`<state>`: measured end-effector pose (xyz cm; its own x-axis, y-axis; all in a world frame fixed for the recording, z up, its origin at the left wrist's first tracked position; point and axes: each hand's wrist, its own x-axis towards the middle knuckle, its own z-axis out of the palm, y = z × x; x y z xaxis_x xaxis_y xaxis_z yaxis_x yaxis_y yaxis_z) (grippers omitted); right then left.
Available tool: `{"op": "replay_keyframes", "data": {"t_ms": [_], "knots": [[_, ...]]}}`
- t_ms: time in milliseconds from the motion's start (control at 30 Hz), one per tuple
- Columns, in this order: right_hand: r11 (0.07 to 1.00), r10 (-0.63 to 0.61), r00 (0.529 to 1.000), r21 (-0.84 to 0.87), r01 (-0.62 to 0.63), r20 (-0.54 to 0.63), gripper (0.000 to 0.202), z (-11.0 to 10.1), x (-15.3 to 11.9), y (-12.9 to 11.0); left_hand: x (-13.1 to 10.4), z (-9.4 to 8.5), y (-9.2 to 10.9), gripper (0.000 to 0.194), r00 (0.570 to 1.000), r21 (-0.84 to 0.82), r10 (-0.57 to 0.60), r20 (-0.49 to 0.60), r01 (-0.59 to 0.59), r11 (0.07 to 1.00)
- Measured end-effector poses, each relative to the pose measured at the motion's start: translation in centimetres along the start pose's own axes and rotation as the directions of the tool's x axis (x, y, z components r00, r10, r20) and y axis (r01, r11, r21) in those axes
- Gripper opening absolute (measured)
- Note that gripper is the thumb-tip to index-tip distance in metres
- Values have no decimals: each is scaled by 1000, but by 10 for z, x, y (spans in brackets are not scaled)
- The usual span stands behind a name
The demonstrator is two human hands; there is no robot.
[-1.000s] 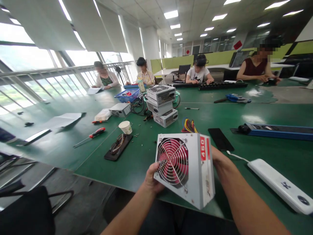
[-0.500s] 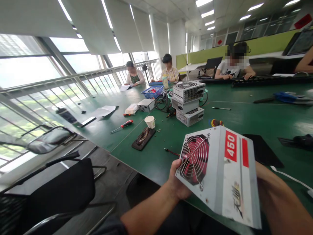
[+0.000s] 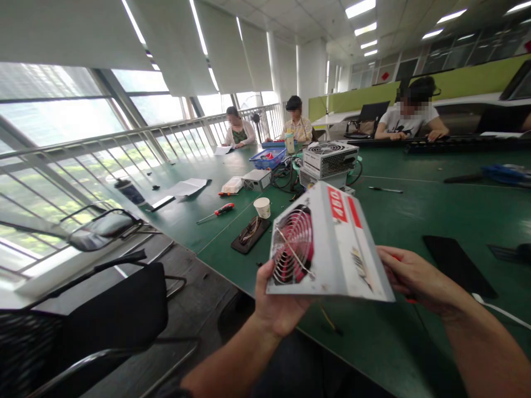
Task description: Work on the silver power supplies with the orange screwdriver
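My left hand (image 3: 279,304) is closed on the lower left corner of a computer power supply (image 3: 348,249), thumb beside the wire fan guard. The unit is a grey-white metal box with a red fan and red "450" label, held tilted above the table's near edge. At its right end my right hand (image 3: 418,276) has its fingers curled; small red parts show at them, but what they belong to is hidden. A yellow-and-dark cable (image 3: 331,320) hangs below the unit.
More power supplies (image 3: 327,160) are stacked behind. A paper cup (image 3: 262,208), a dark tray of cables (image 3: 250,235) and a red-handled screwdriver (image 3: 216,213) lie to the left. A black pad (image 3: 458,265) lies right. Several people sit at the far side.
The power supply has moved up and left, and its top face has tipped. My right hand, hidden behind the unit before, now shows at its right end.
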<state>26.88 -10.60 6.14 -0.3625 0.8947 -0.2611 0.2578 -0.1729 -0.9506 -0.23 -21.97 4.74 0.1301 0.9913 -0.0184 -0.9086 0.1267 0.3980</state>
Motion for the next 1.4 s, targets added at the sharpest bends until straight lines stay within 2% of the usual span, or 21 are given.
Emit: {"op": "replay_keyframes", "data": {"t_ms": [67, 100, 133, 200, 233, 300, 367, 400, 467, 533, 600, 667, 733, 833, 967, 1100, 1300, 1400], "knots": [[998, 7, 1000, 58, -9, 27, 55, -5, 3, 4, -11, 12, 32, 41, 981, 104, 176, -83, -167, 981], [997, 16, 999, 72, -18, 35, 56, -6, 3, 5, -17, 20, 48, 41, 949, 169, 296, -112, -275, 946], [997, 21, 999, 68, -23, 37, 58, -7, 3, 5, -23, 28, 63, 40, 903, 238, 411, -124, -375, 896], [998, 29, 999, 49, -31, 43, 62, -7, 2, 3, -35, 43, 91, 39, 770, 367, 631, -96, -562, 741], [999, 34, 998, 41, -36, 47, 65, -7, 1, 2, -41, 50, 104, 37, 708, 421, 703, -63, -620, 662], [998, 42, 997, 34, -44, 59, 67, -6, 1, 1, -51, 57, 128, 35, 584, 503, 812, 12, -705, 500], [998, 43, 997, 40, -46, 69, 67, -6, 2, 2, -56, 53, 153, 34, 518, 553, 854, 42, -724, 412], [998, 39, 997, 46, -43, 72, 67, -6, 3, 3, -57, 47, 166, 31, 512, 576, 859, 15, -707, 411], [998, 33, 996, 48, -37, 78, 64, -5, 5, 5, -54, 24, 192, 32, 530, 598, 843, -95, -646, 474], [999, 30, 996, 36, -34, 83, 63, -5, 5, 6, -46, -8, 217, 31, 512, 608, 824, -240, -583, 539], [999, 25, 996, 29, -28, 82, 63, -6, 4, 7, -35, -44, 237, 28, 476, 629, 817, -326, -536, 563], [999, 23, 997, 35, -25, 74, 63, -6, 4, 7, -23, -77, 250, 23, 453, 661, 785, -423, -438, 609], [999, 26, 997, 43, -29, 69, 62, -6, 3, 7, -13, -102, 257, 22, 394, 702, 775, -493, -346, 623], [998, 31, 998, 45, -34, 55, 62, -6, 4, 6, -1, -121, 263, 23, 355, 714, 768, -533, -299, 634], [999, 38, 998, 37, -40, 44, 61, -4, 7, 7, 15, -126, 272, 23, 355, 718, 750, -559, -246, 651], [998, 57, 997, 33, -59, 46, 62, -3, 10, 9, 31, -126, 285, 19, 396, 722, 722, -567, -184, 667], [997, 62, 997, 53, -65, 48, 58, -5, 11, 11, 48, -128, 304, 12, 554, 714, 636, -537, -103, 693], [997, 61, 997, 43, -63, 44, 59, -4, 11, 10, 53, -130, 313, 14, 658, 717, 618, -431, -166, 677]]}}
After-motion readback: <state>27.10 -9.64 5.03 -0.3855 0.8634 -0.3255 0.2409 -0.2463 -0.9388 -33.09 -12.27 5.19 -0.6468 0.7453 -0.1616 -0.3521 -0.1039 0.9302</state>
